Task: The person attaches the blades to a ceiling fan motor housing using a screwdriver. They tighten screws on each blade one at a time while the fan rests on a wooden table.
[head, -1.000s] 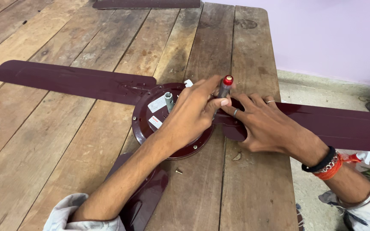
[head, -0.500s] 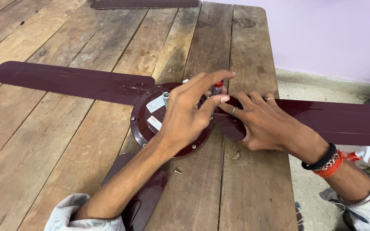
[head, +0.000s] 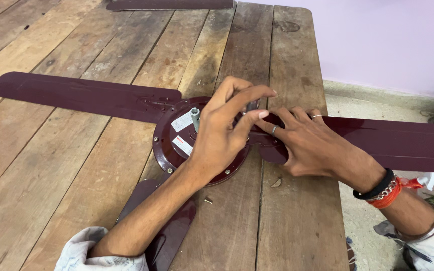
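A maroon ceiling fan lies on a wooden plank table (head: 76,165), its round motor hub (head: 173,150) facing up with a short grey shaft (head: 195,118) in the middle. My left hand (head: 227,128) reaches over the hub, fingers curled around a small upright screwdriver (head: 251,106) at the hub's right rim; the tool is almost fully hidden. My right hand (head: 305,143) lies flat with spread fingers on the root of the right blade (head: 403,143), touching the left hand's fingertips. One blade (head: 76,95) points left, and a third blade (head: 164,228) runs under my left forearm.
A loose screw (head: 208,200) lies on the planks just below the hub, and a small chip (head: 276,182) lies near my right wrist. Another maroon blade (head: 172,4) rests at the table's far edge. The table's right edge drops to a grey floor (head: 377,105) by a lilac wall.
My left hand has closed down over the red-topped screwdriver, so its red end no longer shows. The right hand stays pressed on the right blade.
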